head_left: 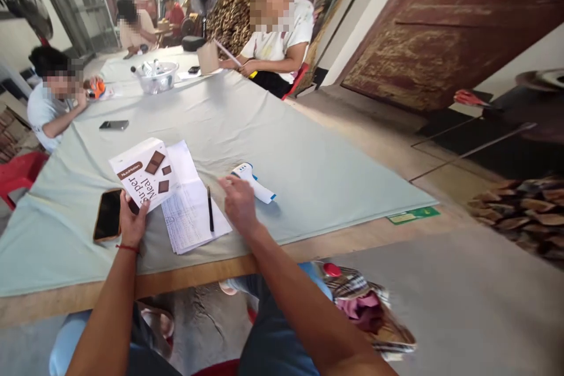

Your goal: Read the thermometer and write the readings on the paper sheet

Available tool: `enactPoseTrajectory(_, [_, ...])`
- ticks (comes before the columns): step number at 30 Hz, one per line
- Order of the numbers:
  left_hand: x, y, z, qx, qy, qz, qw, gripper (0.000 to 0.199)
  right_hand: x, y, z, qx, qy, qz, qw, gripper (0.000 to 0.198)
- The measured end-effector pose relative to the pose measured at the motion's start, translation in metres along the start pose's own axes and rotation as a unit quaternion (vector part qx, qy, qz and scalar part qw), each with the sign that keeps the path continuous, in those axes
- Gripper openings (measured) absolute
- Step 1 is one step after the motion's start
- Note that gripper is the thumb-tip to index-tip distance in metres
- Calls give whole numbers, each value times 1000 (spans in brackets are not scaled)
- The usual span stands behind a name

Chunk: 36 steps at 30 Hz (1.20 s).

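My left hand (133,220) grips the lower edge of a white food box (143,173) printed with chocolate pieces and "Meal", tilted above the table. My right hand (240,202) hovers by the papers with fingers loosely bent and apart, nothing visible in them. Just beyond it lies a white and blue infrared thermometer (258,185), close to the fingers. Handwritten sheets of paper (187,226) lie between my hands, partly hidden by the box. A black pen (210,208) rests on them. Left of my left hand is a smartphone (106,217) with a dark screen.
A pale green cloth (317,188) covers the long table. Farther off are another phone (113,125) and a clear plastic basin (156,77) with items inside. One person (275,29) sits at the right side, another (53,97) at the left. A bag (374,311) lies below the table edge.
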<state>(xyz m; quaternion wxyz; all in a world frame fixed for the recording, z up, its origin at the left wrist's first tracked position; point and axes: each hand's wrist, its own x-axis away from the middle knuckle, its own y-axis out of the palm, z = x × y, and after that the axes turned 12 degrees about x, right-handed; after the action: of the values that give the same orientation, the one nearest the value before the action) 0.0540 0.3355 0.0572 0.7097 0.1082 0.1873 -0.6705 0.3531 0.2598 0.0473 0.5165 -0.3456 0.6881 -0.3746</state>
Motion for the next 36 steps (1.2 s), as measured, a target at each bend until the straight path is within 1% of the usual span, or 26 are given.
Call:
enactPoseTrajectory(1, [-1, 0, 0, 10, -6, 15, 1000, 78, -4, -7, 6, 25, 54, 12, 998, 50])
enactPoseTrajectory(2, [-2, -1, -1, 17, -11, 28, 999, 77, -8, -13, 13, 47, 115, 6, 992, 48])
enactPoseTrajectory(3, [-2, -1, -1, 21, -17, 34, 999, 75, -12, -18, 21, 62, 167, -21, 984, 49])
enactPoseTrajectory(4, [-3, -1, -1, 23, -21, 36, 999, 73, -16, -22, 28, 67, 204, -61, 975, 48])
enactPoseTrajectory(6, [-4, -1, -1, 26, -20, 40, 999, 70, -24, -28, 38, 43, 233, -139, 962, 43])
enactPoseTrajectory(7, [-4, -1, -1, 25, -20, 41, 999, 70, -28, -29, 38, 13, 234, -161, 959, 39])
enactPoseTrajectory(8, [-5, -1, -1, 24, -21, 43, 999, 70, -31, -31, 34, -33, 234, -165, 958, 37])
enactPoseTrajectory(9, [-5, -1, 0, 22, -22, 43, 999, 71, -33, -32, 26, -100, 233, -151, 956, 36])
enactPoseTrajectory(10, [-5, -2, 0, 20, -22, 41, 999, 71, -34, -33, 15, -184, 227, -131, 947, 37])
enactPoseTrajectory(11, [-5, -2, 1, 18, -22, 38, 999, 72, -34, -34, 0, -282, 218, -111, 928, 39])
enactPoseTrajectory(12, [-5, -2, 2, 15, -21, 34, 999, 72, -33, -35, -18, -389, 189, -99, 896, 39])
enactPoseTrajectory(13, [-5, -3, 3, 12, -19, 30, 999, 73, -31, -35, -37, -482, 160, -119, 853, 37])
enactPoseTrajectory(14, [-5, -3, 4, 7, -18, 25, 999, 73, -29, -35, -57, -550, 130, -174, 806, 34])
enactPoseTrajectory(15, [-5, -3, 5, 2, -17, 21, 1000, 73, -27, -35, -76, -596, 95, -233, 762, 32])
enactPoseTrajectory(16, [-6, -3, 6, -4, -16, 18, 1000, 72, -25, -33, -93, -625, 77, -271, 728, 32])
enactPoseTrajectory(17, [-6, -4, 7, -10, -15, 14, 1000, 72, -23, -31, -108, -641, 78, -281, 710, 30])
enactPoseTrajectory(18, [-6, -4, 8, -17, -13, 9, 1000, 71, -21, -28, -119, -648, 92, -277, 703, 27])
enactPoseTrajectory(19, [-6, -3, 9, -25, -8, 5, 1000, 69, -19, -25, -128, -649, 108, -263, 706, 23])
enactPoseTrajectory(20, [-6, -3, 10, -34, -1, 1, 999, 67, -17, -21, -133, -645, 120, -246, 713, 18])
enactPoseTrajectory(22, [-6, -2, 11, -52, 14, -2, 999, 62, -13, -15, -136, -635, 117, -225, 730, 11])
enactPoseTrajectory(25, [-6, -1, 11, -71, 30, -2, 997, 57, -9, -11, -131, -622, 87, -222, 746, 19])
enactPoseTrajectory(27, [-6, -1, 12, -71, 35, -3, 997, 55, -7, -12, -129, -615, 82, -219, 753, 22])
enactPoseTrajectory(29, [-6, 0, 12, -69, 38, -5, 997, 53, -6, -13, -129, -614, 85, -220, 754, 22])
enactPoseTrajectory(32, [-6, -1, 12, -76, 37, -6, 996, 54, -4, -12, -131, -621, 96, -226, 745, 23])
enactPoseTrajectory(36, [-6, -1, 11, -88, 41, 1, 995, 56, -3, -8, -131, -621, 123, -219, 743, 22])
